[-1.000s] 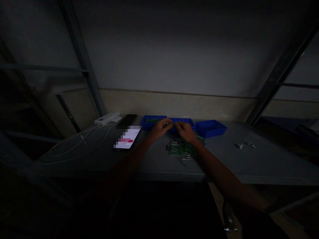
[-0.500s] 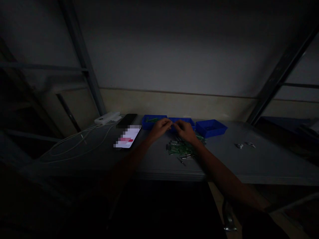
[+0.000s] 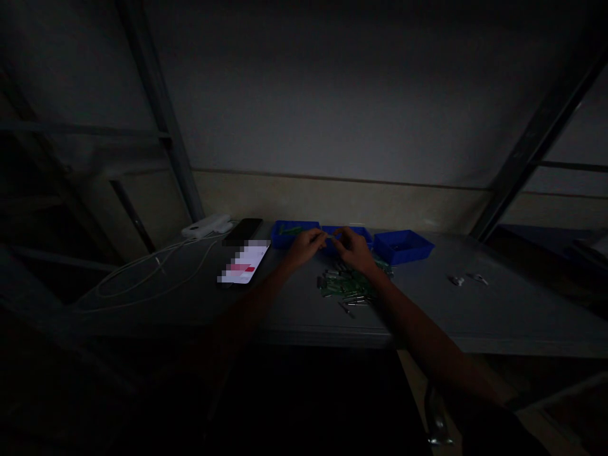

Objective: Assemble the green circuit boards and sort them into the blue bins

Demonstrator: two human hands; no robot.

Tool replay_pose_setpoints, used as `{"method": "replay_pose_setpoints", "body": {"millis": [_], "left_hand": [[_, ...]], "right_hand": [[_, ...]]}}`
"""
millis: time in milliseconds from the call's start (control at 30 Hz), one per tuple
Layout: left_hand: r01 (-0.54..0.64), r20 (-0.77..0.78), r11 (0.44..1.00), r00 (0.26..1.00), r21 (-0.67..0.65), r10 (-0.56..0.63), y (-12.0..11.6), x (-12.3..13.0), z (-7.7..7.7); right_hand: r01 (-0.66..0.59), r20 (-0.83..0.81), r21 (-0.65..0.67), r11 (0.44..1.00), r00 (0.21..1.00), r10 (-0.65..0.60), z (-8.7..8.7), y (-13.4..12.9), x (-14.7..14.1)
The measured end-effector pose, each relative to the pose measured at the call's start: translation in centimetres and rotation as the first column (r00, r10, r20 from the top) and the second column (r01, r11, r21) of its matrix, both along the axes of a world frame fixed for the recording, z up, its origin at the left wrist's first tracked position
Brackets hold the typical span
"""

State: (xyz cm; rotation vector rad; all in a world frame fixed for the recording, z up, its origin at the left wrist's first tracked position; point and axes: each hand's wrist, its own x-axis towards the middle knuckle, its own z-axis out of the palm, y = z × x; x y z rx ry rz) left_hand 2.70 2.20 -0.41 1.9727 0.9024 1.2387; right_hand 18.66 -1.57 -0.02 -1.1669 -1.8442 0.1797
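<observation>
My left hand [image 3: 304, 247] is closed in a pinch in front of the left blue bin [image 3: 278, 239]. Facing it, my right hand [image 3: 354, 250] is also pinched, before the middle blue bin [image 3: 367, 237]. A small slim piece [image 3: 329, 237] shows faintly between the fingertips; it is too dark and small to name. Below the right hand lies a heap of green pieces and thin metal rods [image 3: 346, 285], partly hidden by the hand and forearm. Similar green pieces [image 3: 291, 230] lie in the left bin.
A third blue bin [image 3: 403, 250] stands to the right. On the left are a lit phone [image 3: 247, 263], a dark phone-like slab [image 3: 243, 232], a white power strip-like block [image 3: 206, 226] and loose white cables [image 3: 142, 269]. Two small whitish items [image 3: 456, 280] lie right on the grey table [image 3: 304, 316].
My fingertips have drawn slightly apart, so a little of the slim piece shows between them. The heap and bins look the same; the view has shifted slightly.
</observation>
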Motion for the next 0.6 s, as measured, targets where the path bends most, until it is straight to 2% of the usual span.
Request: {"method": "replay_pose_setpoints", "body": {"millis": [167,267,600], "left_hand": [[0.028,0.046,0.999,0.999,-0.033,-0.026,-0.21,0.11,-0.08],[0.056,0.09,0.998,0.994,-0.006,-0.055,-0.43,0.1,-0.07],[-0.005,0.011,1.0,1.0,-0.008,0.005,-0.04,0.11,-0.1]], "right_hand": [[0.004,0.01,-0.004,1.0,1.0,-0.004,0.02,0.1,0.06],[0.02,-0.004,-0.002,1.0,1.0,-0.02,0.01,0.19,0.1],[0.007,-0.022,0.004,1.0,1.0,-0.007,0.12,-0.14,-0.02]]}}
